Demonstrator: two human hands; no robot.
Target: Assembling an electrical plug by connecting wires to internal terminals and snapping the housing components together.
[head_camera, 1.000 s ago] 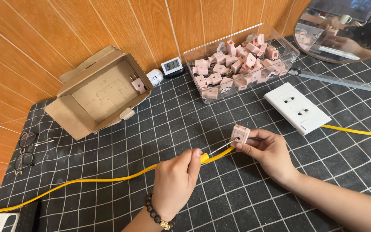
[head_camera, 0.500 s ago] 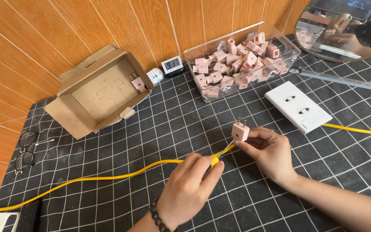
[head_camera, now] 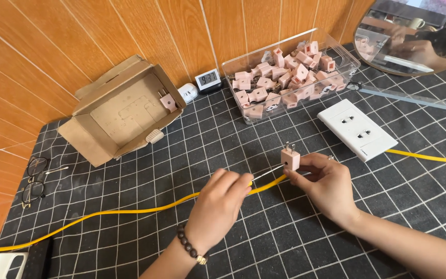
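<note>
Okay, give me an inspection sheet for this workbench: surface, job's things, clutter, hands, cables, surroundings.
Surface: black gridded mat.
Job's things: pink plug, prongs up; clear box of pink plugs; white socket plate.
Clutter: open cardboard box, small clock, eyeglasses, ruler.
Hands: right hand holds the plug; left hand pinches the cable.
Cables: yellow cable across the mat.
Surroundings: wood-panel wall, round mirror.

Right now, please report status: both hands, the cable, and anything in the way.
Left hand pinches yellow cable at its stripped end. Right hand holds pink plug, prongs up. White socket plate beside, not in the way.
</note>
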